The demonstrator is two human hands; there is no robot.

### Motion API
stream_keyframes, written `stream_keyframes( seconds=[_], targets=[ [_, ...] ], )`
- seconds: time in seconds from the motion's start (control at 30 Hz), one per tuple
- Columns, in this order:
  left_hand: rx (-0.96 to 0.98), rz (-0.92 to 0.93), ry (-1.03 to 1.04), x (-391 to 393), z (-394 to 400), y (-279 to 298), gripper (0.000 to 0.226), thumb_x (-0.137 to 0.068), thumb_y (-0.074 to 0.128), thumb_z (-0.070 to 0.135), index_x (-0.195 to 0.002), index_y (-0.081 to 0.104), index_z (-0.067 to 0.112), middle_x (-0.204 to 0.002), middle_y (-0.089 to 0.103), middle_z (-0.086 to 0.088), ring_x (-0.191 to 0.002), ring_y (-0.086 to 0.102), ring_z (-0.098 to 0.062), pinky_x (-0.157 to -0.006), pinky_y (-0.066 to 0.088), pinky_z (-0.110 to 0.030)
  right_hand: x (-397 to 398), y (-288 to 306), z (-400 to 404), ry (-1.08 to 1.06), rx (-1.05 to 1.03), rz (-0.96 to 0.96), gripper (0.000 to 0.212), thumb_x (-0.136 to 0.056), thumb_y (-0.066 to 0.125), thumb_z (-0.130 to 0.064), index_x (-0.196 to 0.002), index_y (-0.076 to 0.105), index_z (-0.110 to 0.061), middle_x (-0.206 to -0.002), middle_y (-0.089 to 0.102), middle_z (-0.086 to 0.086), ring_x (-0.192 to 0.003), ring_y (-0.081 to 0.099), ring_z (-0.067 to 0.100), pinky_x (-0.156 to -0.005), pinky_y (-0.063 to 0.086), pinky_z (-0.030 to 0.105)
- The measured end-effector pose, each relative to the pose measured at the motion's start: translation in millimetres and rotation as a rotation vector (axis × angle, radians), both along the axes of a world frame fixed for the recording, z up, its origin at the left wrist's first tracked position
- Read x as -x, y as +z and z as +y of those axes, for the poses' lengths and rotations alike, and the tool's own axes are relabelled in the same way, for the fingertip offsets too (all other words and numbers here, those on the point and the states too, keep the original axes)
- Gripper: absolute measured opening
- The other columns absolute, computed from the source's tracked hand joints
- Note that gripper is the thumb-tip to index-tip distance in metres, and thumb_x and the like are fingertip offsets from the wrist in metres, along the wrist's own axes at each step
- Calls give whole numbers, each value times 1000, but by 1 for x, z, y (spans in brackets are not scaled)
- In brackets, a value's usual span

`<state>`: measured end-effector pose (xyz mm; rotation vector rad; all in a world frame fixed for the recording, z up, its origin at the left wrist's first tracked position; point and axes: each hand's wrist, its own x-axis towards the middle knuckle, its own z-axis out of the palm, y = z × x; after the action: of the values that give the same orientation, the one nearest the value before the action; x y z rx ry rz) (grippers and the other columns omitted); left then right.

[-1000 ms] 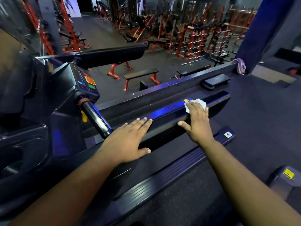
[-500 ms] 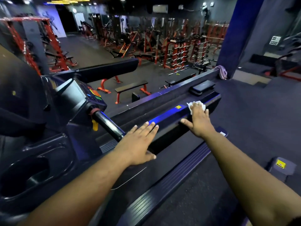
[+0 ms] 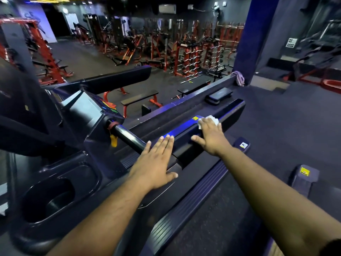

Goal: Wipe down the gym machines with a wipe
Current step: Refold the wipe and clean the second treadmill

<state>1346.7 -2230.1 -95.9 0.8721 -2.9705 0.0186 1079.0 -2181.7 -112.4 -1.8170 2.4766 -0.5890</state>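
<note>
While left hand [image 3: 156, 161] lies flat, released, right hand [image 3: 212, 136] presses wipe [image 3: 212, 119] onto treadmill rail [image 3: 186, 133].

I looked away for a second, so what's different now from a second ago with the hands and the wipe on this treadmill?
Little changed. The right hand still presses the white wipe flat on the treadmill's side rail, just past the yellow sticker; any slide along the rail is slight. The left hand stays flat on the rail near the handlebar. Nothing was picked up or let go. The view tilted up.
</note>
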Motion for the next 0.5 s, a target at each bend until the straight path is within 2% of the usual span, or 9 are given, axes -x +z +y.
stream_keyframes(
  seconds=[0.13,0.23,0.3,0.37,0.43,0.5],
  targets=[
    [-13,40,35,2,0,1,128,-87,60,69,-153,-34,13,-164,-33,-1,-153,-24,-16,-127,-7,-46,-76,-23,25,284,96,-30,126,-69,15,-100,-159,24,-12,-165,22,7,-155,9,22,-122,-10,57],
    [9,5,47,2,0,1,128,-87,58,70,-152,-35,12,-162,-36,-2,-152,-28,-17,-127,-8,-47,-87,-28,32,444,71,83,124,-71,18,-97,-160,19,-11,-167,16,3,-156,5,18,-123,-13,49],
    [12,-8,56,2,1,2,127,-87,56,72,-152,-35,12,-162,-37,-2,-152,-28,-17,-126,-9,-47,-56,-21,23,415,54,129,122,-71,16,-98,-160,22,-14,-167,20,2,-155,9,18,-124,-8,53],
    [18,-23,66,2,2,3,126,-87,55,73,-152,-35,11,-162,-36,-3,-152,-28,-17,-126,-9,-48,-24,-8,15,276,20,72,127,-68,11,-101,-158,26,-14,-164,26,4,-155,12,22,-123,1,61],
    [21,-31,78,2,2,3,126,-87,54,73,-153,-33,11,-163,-34,-4,-153,-26,-17,-126,-8,-48,-20,1,10,170,-10,26,133,-64,7,-104,-156,29,-10,-162,28,8,-154,13,25,-123,-1,61],
    [18,-33,84,2,3,5,126,-87,54,74,-154,-31,10,-164,-33,-4,-153,-24,-17,-126,-8,-48,-48,-1,14,201,18,-1,134,-64,9,-103,-156,29,-7,-161,29,12,-153,14,26,-122,-3,61]
  ],
)
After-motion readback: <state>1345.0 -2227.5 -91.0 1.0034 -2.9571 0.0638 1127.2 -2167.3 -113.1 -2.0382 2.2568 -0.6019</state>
